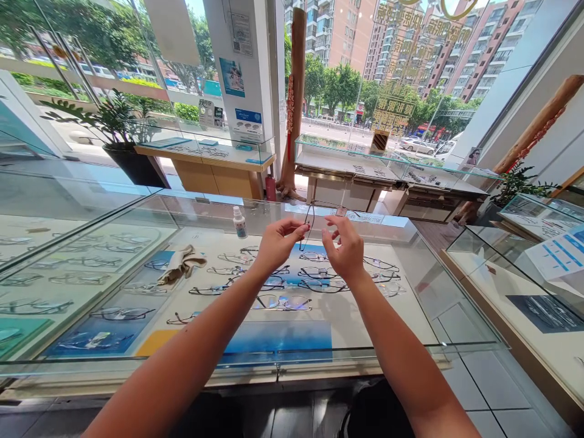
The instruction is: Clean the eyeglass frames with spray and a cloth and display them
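My left hand (279, 242) pinches a thin dark-framed pair of eyeglasses (312, 214) between thumb and fingertips, held up over the glass counter (219, 213). To the right of the frame, my right hand (345, 244) is raised with its fingers bent and apart, close to the eyeglasses. Whether it touches them I cannot make out. A small white bottle (239, 224) stands upright on the glass, left of my hands. Farther left lies a crumpled brown cloth (181, 265). Rows of eyeglasses (281, 303) rest beneath the glass, partly hidden by my forearms.
Another display case (483, 274) stands to the right, with a blue and white sheet (554, 252) on it. Low display counters (347, 159) line the window beyond, either side of a wooden trunk (292, 103). At the back left is a potted plant (132, 161).
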The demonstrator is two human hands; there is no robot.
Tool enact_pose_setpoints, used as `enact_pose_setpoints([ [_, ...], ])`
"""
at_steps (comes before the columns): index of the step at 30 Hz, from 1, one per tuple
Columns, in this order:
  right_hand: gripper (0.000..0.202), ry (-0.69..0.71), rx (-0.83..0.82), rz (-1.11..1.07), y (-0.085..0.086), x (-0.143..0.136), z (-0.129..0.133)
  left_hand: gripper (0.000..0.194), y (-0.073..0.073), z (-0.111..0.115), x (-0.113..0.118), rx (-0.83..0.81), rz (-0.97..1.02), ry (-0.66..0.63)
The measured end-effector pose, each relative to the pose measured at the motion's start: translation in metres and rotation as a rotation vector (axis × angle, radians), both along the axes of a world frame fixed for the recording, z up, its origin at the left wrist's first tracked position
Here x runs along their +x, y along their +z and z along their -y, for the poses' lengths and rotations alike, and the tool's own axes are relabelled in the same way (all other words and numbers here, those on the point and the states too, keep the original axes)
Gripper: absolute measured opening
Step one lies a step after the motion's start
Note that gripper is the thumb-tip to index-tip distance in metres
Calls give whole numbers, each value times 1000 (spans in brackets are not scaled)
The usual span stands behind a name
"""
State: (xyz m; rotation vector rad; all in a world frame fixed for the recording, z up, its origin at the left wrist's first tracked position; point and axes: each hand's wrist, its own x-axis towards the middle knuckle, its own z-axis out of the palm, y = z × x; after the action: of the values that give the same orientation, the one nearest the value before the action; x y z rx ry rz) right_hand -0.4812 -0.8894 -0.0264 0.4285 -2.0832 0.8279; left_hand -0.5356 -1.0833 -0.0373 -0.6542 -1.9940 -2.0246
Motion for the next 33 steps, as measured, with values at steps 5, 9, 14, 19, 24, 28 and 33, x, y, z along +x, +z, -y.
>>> enact_pose_setpoints([
  [5, 33, 19, 149, 45, -4, 2, 7, 43, 3, -4, 5, 3, -32, 6],
  [9, 38, 0, 200, 51, -3, 0, 4, 41, 5, -5, 7, 0, -33, 17],
  [14, 39, -20, 244, 28, -3, -2, 2, 39, 4, -5, 8, -15, -51, 10],
  [19, 33, -87, 192, 45, -6, -5, 0, 42, 2, -3, 4, 14, -17, 51],
  [24, 29, -150, 169, 77, -6, -10, -6, 49, 0, 0, -1, 72, 13, 87],
  [28, 31, -189, 184, 70, -5, -11, -9, 54, 3, 2, -3, 130, 27, 116],
  [33, 32, -188, 169, 119, -5, -13, -11, 60, 9, 5, -6, 252, 71, 154],
])
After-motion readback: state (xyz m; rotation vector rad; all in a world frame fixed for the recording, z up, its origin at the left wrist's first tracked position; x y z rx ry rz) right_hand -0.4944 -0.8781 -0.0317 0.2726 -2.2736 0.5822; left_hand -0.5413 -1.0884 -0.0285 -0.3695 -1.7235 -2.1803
